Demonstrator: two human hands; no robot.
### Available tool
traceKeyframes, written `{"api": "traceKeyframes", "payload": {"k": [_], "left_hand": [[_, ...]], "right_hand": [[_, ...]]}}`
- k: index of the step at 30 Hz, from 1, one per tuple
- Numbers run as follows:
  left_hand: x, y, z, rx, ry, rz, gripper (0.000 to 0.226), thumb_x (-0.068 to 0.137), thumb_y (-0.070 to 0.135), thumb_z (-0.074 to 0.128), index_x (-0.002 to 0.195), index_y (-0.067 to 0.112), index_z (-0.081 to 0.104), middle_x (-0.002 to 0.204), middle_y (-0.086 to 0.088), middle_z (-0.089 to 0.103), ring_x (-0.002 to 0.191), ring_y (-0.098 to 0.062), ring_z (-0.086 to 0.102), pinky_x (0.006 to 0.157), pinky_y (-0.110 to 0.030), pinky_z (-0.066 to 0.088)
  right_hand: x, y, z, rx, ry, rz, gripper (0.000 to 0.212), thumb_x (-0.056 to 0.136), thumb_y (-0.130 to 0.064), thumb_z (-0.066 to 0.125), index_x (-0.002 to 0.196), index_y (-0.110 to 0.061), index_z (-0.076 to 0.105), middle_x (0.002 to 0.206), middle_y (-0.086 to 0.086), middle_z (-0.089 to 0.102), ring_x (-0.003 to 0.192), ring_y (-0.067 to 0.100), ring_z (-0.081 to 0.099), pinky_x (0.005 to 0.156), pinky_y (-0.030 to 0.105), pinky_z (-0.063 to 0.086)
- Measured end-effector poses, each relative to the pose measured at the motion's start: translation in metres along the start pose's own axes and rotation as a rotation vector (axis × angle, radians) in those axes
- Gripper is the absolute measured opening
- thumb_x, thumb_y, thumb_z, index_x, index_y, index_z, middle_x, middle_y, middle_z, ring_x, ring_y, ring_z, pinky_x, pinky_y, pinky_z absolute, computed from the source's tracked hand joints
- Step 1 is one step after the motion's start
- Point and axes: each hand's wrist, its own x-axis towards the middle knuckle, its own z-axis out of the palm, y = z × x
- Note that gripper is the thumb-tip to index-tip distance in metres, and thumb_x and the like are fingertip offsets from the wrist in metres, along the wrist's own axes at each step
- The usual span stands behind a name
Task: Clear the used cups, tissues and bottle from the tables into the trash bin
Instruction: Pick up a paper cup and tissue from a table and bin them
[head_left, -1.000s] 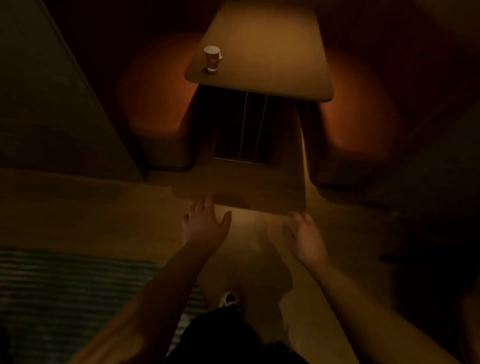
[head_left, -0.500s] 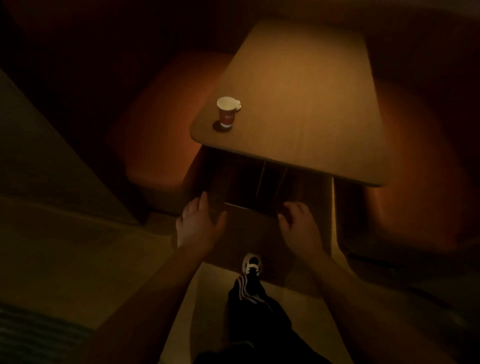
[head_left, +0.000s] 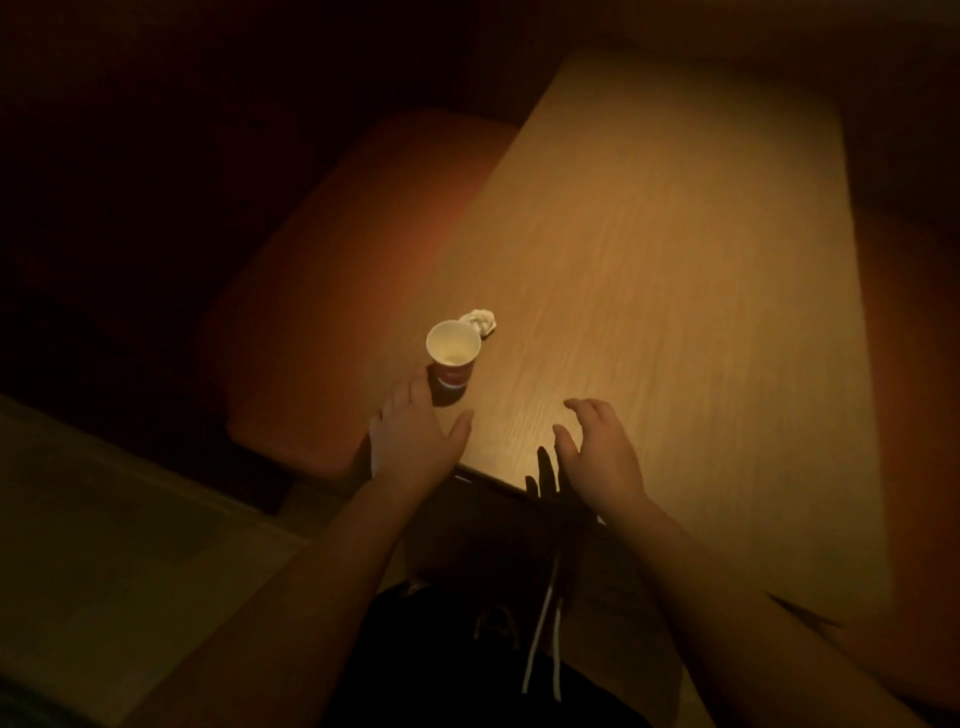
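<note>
Left hand (head_left: 410, 441) hovers over the near corner of the worktop (head_left: 675, 270), fingers (head_left: 415, 387) straight and spread, holding nothing, their tips just beside the base of the cup (head_left: 452, 358); in this dim light it's hard to tell whether they touch it. Right hand (head_left: 600, 457) hangs over the near edge, fingers loosely curved and empty, throwing a dark finger-shaped shadow on the wood. One paper cup stands upright near the left corner, red-banded, pale inside, its printing too dark to read. One crumpled tissue (head_left: 480, 321) sits right behind it, partly hidden by the cup's rim. Two orange seats: one (head_left: 332, 270) left of the worktop, one (head_left: 919, 322) right, cut off by the frame edge. Everything beyond the seats sinks into black. Below, dark clothing with two white drawstrings (head_left: 543, 649), the lap barely readable.
</note>
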Motion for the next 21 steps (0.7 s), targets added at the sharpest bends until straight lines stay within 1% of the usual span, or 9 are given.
{"api": "traceKeyframes", "payload": {"k": [4,6,8,10,12,15,18,21], "left_hand": [[0.043,0.006,0.007,0.002,0.014,0.008,0.092,0.078,0.063,0.057,0.146,0.019,0.014,0.152,-0.012,0.024,0.137,-0.030,0.027,0.108,-0.050,0.025],[0.065,0.010,0.011,-0.014,0.017,0.023,0.099,0.074,0.064,0.062,0.147,0.021,0.012,0.153,-0.012,0.019,0.139,-0.031,0.023,0.109,-0.051,0.024],[0.087,0.013,0.015,-0.039,-0.012,0.029,0.106,0.070,0.065,0.067,0.148,0.022,0.009,0.155,-0.010,0.016,0.141,-0.029,0.018,0.110,-0.049,0.022],[0.106,0.012,0.019,-0.054,-0.077,0.035,0.110,0.068,0.064,0.070,0.149,0.021,0.008,0.156,-0.007,0.015,0.142,-0.027,0.016,0.111,-0.047,0.020],[0.122,0.007,0.022,-0.055,-0.123,0.038,0.108,0.067,0.063,0.071,0.148,0.019,0.014,0.154,-0.006,0.023,0.140,-0.026,0.024,0.109,-0.045,0.025],[0.140,-0.004,0.023,-0.052,-0.112,0.049,0.098,0.068,0.063,0.071,0.143,0.019,0.027,0.147,-0.003,0.036,0.131,-0.025,0.038,0.101,-0.042,0.037],[0.148,-0.015,0.024,-0.071,-0.136,0.051,0.092,0.069,0.062,0.071,0.141,0.020,0.032,0.144,-0.002,0.039,0.126,-0.024,0.042,0.097,-0.041,0.040],[0.157,-0.029,0.026,-0.101,-0.129,0.069,0.086,0.069,0.061,0.071,0.137,0.022,0.037,0.139,-0.001,0.044,0.120,-0.023,0.046,0.092,-0.039,0.042]], "right_hand": [[0.040,-0.001,0.008,-0.007,-0.024,0.036,0.041,0.095,-0.031,0.050,0.134,-0.019,0.049,0.139,0.001,0.045,0.125,0.019,0.046,0.103,0.037,0.042],[0.057,-0.004,0.013,-0.010,-0.018,0.049,0.041,0.095,-0.031,0.051,0.134,-0.020,0.049,0.139,0.001,0.046,0.124,0.019,0.047,0.101,0.035,0.042],[0.073,-0.009,0.018,-0.008,-0.015,0.055,0.041,0.094,-0.031,0.051,0.134,-0.021,0.048,0.139,0.001,0.046,0.123,0.018,0.048,0.099,0.034,0.041],[0.091,-0.015,0.023,-0.014,-0.015,0.046,0.042,0.094,-0.032,0.052,0.134,-0.021,0.048,0.139,0.001,0.046,0.123,0.018,0.048,0.099,0.032,0.040],[0.109,-0.023,0.029,-0.027,-0.018,0.016,0.043,0.094,-0.033,0.052,0.135,-0.021,0.048,0.139,0.000,0.046,0.124,0.018,0.048,0.099,0.030,0.039],[0.135,-0.034,0.039,-0.037,-0.033,-0.022,0.044,0.093,-0.033,0.052,0.135,-0.020,0.047,0.138,0.000,0.046,0.124,0.018,0.048,0.099,0.029,0.038],[0.153,-0.043,0.051,-0.033,-0.070,-0.047,0.045,0.093,-0.033,0.053,0.135,-0.019,0.047,0.137,0.001,0.046,0.123,0.021,0.048,0.100,0.034,0.042],[0.169,-0.052,0.067,-0.062,-0.116,-0.083,0.050,0.090,-0.033,0.057,0.137,-0.019,0.045,0.140,0.003,0.043,0.126,0.023,0.046,0.102,0.037,0.042]]}}
